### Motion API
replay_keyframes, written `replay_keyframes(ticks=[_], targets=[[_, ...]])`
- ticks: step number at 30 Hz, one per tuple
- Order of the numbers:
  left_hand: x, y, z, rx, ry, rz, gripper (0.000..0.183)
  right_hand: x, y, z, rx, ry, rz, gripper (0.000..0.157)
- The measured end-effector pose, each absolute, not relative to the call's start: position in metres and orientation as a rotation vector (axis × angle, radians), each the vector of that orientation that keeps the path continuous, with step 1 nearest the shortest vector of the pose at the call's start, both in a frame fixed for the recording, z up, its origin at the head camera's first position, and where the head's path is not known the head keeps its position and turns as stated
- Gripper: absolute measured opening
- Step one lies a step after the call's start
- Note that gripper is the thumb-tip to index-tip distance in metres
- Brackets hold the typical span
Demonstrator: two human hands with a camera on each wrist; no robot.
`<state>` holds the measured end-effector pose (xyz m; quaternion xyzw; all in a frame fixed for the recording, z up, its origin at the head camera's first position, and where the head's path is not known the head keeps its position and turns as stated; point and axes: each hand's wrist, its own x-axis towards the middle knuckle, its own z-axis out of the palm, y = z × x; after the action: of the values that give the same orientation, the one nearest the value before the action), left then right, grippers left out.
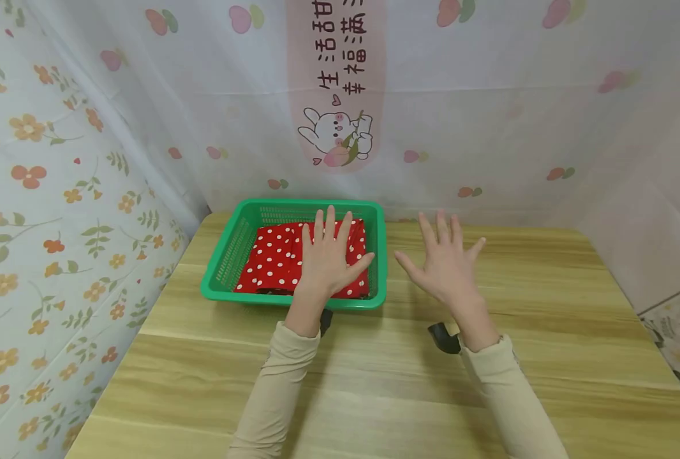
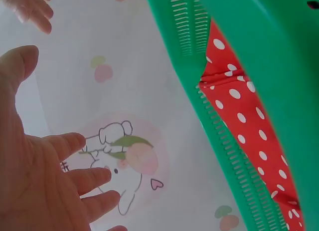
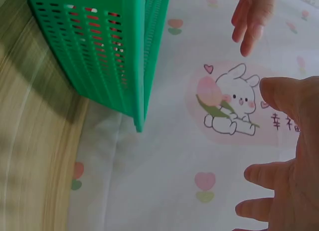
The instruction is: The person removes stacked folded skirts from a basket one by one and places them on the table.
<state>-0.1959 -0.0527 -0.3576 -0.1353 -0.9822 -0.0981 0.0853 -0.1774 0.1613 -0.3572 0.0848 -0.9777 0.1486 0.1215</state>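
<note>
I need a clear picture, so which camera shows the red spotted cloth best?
The head view: most of the cloth shows, though the left hand hides some. The left wrist view, one strip; the right wrist, only glimpses through slots in the basket.

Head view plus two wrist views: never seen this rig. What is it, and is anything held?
There is no machine arm here, just a person's bare left hand and right hand, with beige sleeves. The head view comes from a camera worn on the head, looking forward and down. Each wrist view comes from a camera on that wrist, so its hand looms large. On the wooden table stands a green basket with red, white-dotted cloth inside. Neither hand holds anything: in the head view, the left appears over the basket, the right beside it, fingers spread.
</note>
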Motion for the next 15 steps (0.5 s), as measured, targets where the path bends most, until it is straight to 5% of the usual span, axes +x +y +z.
replay_keyframes(ticks=[15], targets=[[-0.199, -0.11, -0.353, -0.203, -2.888, -0.544, 0.077, -0.189, 0.132, -0.357, 0.391, -2.695, 0.901, 0.071]])
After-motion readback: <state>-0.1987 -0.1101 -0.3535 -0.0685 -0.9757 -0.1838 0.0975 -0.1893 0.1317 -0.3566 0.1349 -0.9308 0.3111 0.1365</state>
